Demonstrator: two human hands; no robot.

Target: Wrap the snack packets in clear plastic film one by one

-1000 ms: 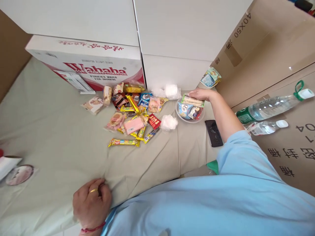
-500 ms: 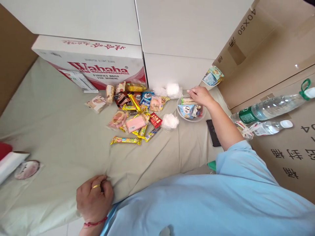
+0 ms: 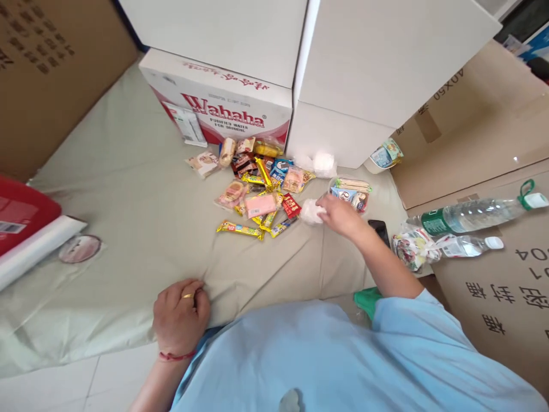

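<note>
My right hand [image 3: 341, 215] reaches over the grey-green cloth [image 3: 128, 229] and touches a crumpled white wrapper [image 3: 309, 211] just left of a clear plastic bowl [image 3: 350, 191] that holds a few snack packets. Whether the fingers grip the wrapper I cannot tell. A pile of several colourful snack packets [image 3: 261, 191] lies left of the wrapper. My left hand [image 3: 180, 315], with a gold ring and a red wrist cord, rests on the cloth's near edge, fingers curled and pinching a fold.
White boxes and a Wahaha carton [image 3: 223, 106] stand behind the pile. A black phone [image 3: 379, 228] lies by my right forearm. Two water bottles [image 3: 472, 214] and a candy bag [image 3: 410, 247] sit on cardboard at right. A red box [image 3: 21, 212] is at left.
My right hand has left the bowl's far rim and moved nearer and left, onto the white wrapper. The view has swung right. My left hand stays on the cloth.
</note>
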